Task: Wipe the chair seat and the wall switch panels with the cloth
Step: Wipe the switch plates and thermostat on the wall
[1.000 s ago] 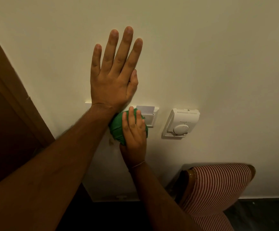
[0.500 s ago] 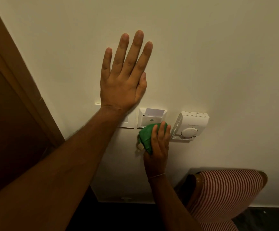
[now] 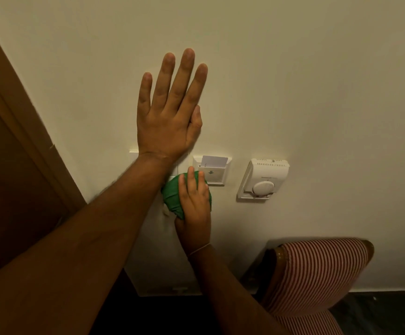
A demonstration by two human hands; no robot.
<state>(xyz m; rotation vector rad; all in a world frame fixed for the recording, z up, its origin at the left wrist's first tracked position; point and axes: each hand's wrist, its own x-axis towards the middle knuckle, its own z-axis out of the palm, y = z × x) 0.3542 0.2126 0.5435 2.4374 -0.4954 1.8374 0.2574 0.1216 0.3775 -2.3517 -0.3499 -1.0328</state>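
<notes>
The right hand presses a bunched green cloth to the wall, fingers curled over the wad so that it bulges to their left; their tips lie on the lower left corner of the card-slot panel, which holds a card. Left of those tips a switch plate is mostly hidden behind the left wrist. Beyond, the left hand lies flat on the wall above the plates, fingers spread and holding nothing. The thermostat sits well right of the cloth, the striped chair below it. The panel-wiping step looks under way; next, the cloth likely needs sliding right across the card panel without dislodging the card.
</notes>
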